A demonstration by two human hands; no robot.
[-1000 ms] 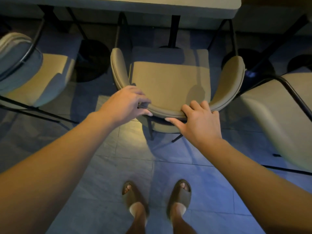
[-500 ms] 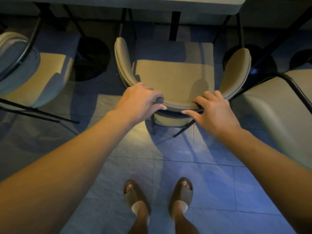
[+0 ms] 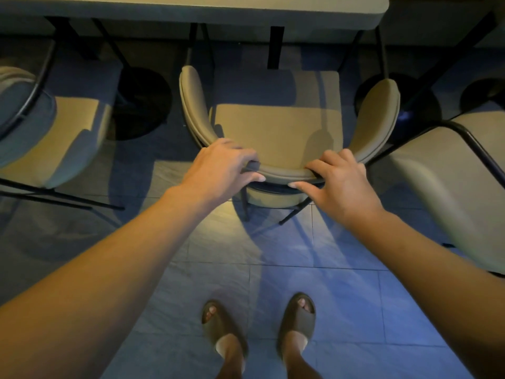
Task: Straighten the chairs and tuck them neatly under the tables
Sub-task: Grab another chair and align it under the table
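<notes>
Head view shows the left hand (image 3: 218,170) and right hand (image 3: 341,184), each grip curled on the backrest (image 3: 284,173), steering the chair (image 3: 276,127) squarely toward the counter (image 3: 191,6) at 12 o'clock.

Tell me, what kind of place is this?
Probably a cafe or restaurant dining area: a long table with several matching padded chairs in a row, over a tiled floor.

The armchair (image 3: 276,127) at 12 o'clock wears smooth, matt beige upholstery, with piped seams along its curved backrest, on thin black metal legs. The floor (image 3: 273,283) is matt grey stone-look tile. The slide sandals (image 3: 297,321) at 6 o'clock look like matt moulded rubber.
</notes>
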